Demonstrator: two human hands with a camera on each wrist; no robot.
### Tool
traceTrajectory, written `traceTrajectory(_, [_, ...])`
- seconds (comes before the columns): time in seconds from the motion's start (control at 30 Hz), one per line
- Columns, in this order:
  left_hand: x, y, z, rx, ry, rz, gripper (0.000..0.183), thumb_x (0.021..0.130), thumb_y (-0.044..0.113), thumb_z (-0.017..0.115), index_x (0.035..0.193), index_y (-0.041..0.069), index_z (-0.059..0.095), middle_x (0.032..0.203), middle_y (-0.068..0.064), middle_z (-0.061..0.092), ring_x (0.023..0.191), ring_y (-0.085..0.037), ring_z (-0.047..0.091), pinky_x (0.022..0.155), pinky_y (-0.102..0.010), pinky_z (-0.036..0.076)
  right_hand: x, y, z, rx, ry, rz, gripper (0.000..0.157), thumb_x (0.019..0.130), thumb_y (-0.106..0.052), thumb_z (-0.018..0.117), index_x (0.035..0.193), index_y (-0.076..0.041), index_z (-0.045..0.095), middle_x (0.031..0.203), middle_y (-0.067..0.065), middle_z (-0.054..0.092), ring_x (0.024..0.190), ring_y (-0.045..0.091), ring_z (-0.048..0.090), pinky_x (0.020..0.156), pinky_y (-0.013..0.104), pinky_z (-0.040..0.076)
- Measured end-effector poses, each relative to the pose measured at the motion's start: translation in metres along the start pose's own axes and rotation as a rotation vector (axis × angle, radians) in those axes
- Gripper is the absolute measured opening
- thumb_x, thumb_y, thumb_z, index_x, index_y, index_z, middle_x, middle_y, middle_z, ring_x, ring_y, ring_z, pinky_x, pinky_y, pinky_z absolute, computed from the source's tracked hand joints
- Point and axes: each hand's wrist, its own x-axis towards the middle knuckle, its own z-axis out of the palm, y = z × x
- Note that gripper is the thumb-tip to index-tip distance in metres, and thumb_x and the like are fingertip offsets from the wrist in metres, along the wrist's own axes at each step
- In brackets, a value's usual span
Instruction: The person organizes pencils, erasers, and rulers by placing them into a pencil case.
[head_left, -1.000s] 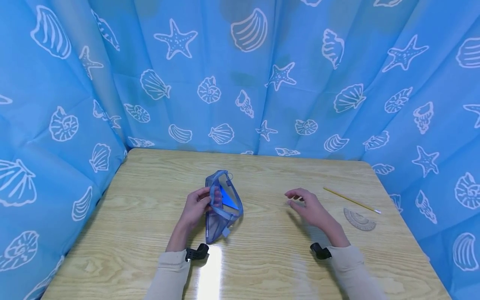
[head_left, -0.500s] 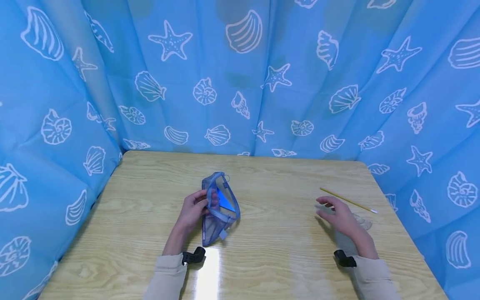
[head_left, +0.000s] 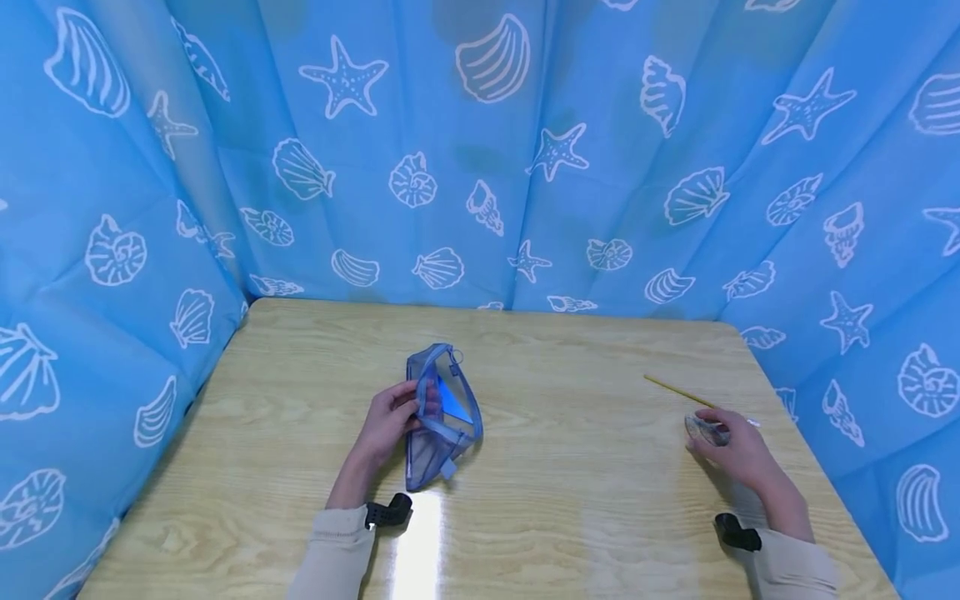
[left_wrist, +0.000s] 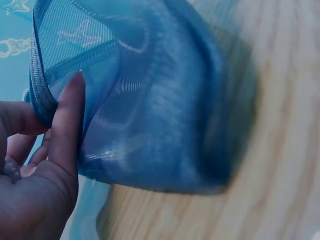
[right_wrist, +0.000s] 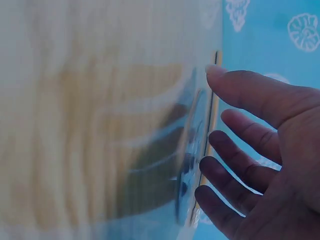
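My left hand (head_left: 384, 427) pinches the rim of a blue see-through mesh zip pouch (head_left: 426, 465) left of the table's middle. The pouch's mouth gapes to the right, and a flat, bright blue pointed piece (head_left: 452, 402) shows inside. In the left wrist view, thumb and fingers lie on either side of the mesh pouch wall (left_wrist: 150, 125). At the right, my right hand (head_left: 744, 452) hovers at a clear protractor (head_left: 697, 428), covering part of it. The right wrist view shows its fingers spread and loosely bent, close to the protractor's edge (right_wrist: 186, 162).
Just beyond the right hand lies a yellow pencil (head_left: 671, 387), its white end partly behind the hand. The wooden table (head_left: 555, 467) is bordered at the back and sides by a blue curtain (head_left: 480, 150) with white shell prints.
My right hand has moved right across the table, from its open middle to over the protractor. The left hand keeps its grip on the pouch in the same place.
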Motion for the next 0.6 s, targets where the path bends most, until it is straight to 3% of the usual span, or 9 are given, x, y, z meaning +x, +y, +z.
traceTrajectory(0.1, [0.003, 0.002, 0.0, 0.003, -0.016, 0.001, 0.04, 0.101, -0.008, 0.044, 0.14, -0.01, 0.051, 0.125, -0.025, 0.066, 0.091, -0.01, 0.069, 0.068, -0.023, 0.055, -0.001, 0.011, -0.003, -0.024, 0.014, 0.007, 0.053, 0.091, -0.012, 0.076, 0.13, 0.016, 0.054, 0.123, 0.039, 0.057, 0.105, 0.051, 0.06, 0.082, 0.055, 0.052])
traceTrajectory(0.3, [0.001, 0.0, 0.0, 0.006, -0.026, -0.004, 0.039, 0.103, -0.005, 0.044, 0.141, -0.008, 0.05, 0.126, -0.024, 0.066, 0.095, -0.01, 0.07, 0.069, -0.023, 0.055, -0.002, 0.023, -0.009, -0.069, 0.002, 0.051, 0.058, 0.09, -0.014, 0.076, 0.132, 0.018, 0.051, 0.128, 0.044, 0.052, 0.112, 0.059, 0.054, 0.087, 0.064, 0.049])
traceTrajectory(0.6, [0.0, 0.001, 0.0, -0.003, -0.033, -0.025, 0.037, 0.104, -0.003, 0.043, 0.14, -0.003, 0.054, 0.127, -0.021, 0.067, 0.1, -0.013, 0.071, 0.073, -0.023, 0.055, 0.002, 0.027, -0.014, -0.096, -0.033, 0.061, 0.053, 0.091, -0.018, 0.076, 0.125, 0.018, 0.056, 0.117, 0.039, 0.06, 0.1, 0.047, 0.062, 0.081, 0.053, 0.052])
